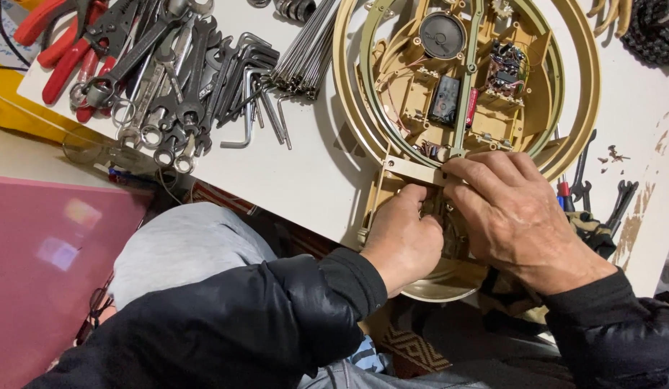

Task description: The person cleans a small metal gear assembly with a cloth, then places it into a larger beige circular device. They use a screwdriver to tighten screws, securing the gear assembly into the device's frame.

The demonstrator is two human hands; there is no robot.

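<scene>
A round tan plastic housing (579, 86) lies open on the white table, showing a black speaker (441, 34), a circuit board (504, 68) and wiring inside. Both my hands work at its near, lower end, which overhangs the table's edge. My left hand (403, 238) is curled with its fingertips pressed into the housing's lower section. Beside it, my right hand (515, 216) lies over the same section, fingers resting on a tan crossbar (414, 170). What the fingers grip is hidden.
Several wrenches (169, 94), hex keys (251, 79) and red-handled pliers (68, 50) crowd the table's left. A bundle of metal spokes (306, 50) lies beside the housing. Dark tools (601, 194) lie at the right. A pink board (46, 266) is at lower left.
</scene>
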